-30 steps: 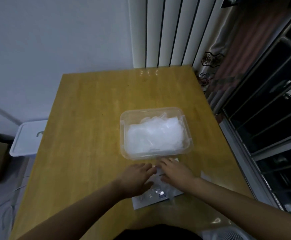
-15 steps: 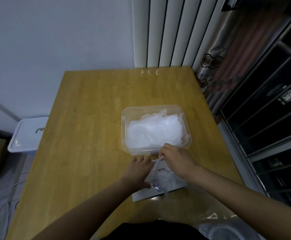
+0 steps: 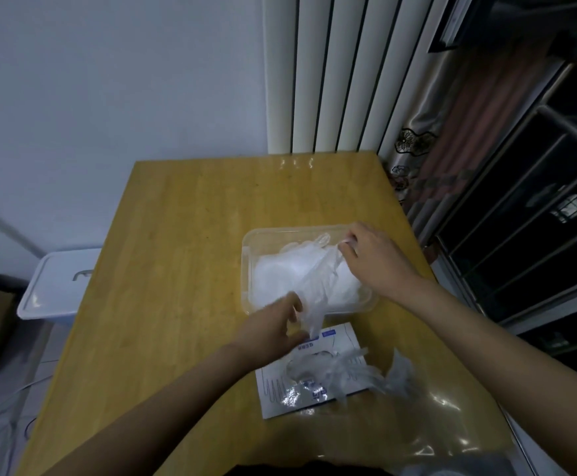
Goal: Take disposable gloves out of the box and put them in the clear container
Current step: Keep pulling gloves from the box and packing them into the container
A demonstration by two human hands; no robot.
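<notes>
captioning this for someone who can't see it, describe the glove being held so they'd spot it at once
On the wooden table sits a clear container heaped with white gloves. Above it, one see-through glove hangs between the hands: right hand pinching its far end, left hand its near end. Unlike the heap, it is lifted and stretched.

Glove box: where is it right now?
Head view, right of centre: the glove box lies flat on the wooden table, on the near side of the clear container, beside the left hand.
</notes>
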